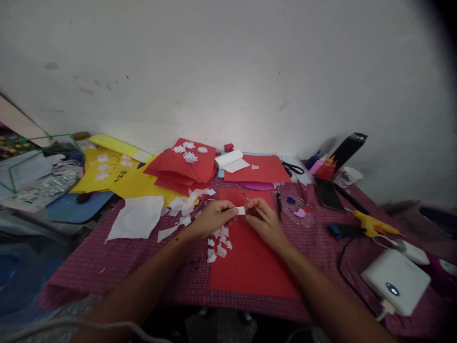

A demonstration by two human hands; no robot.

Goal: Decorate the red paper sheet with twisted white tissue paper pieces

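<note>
My left hand is closed, pinching a small white paper piece between thumb and fingertips. Opposite it, my right hand is closed around a thin tan stick with a dark tip, a pencil or a brush; I cannot tell which. The right fingertips are at the paper piece's other edge; whether they grip it is unclear. Both hands are above a red sheet. Torn white paper scraps lie on the sheet's left side and beside it.
At left lie a white tissue and yellow sheets. Behind are red paper with white flowers, a paper roll and scissors. At right are a paint palette, phone, glue gun and white power bank.
</note>
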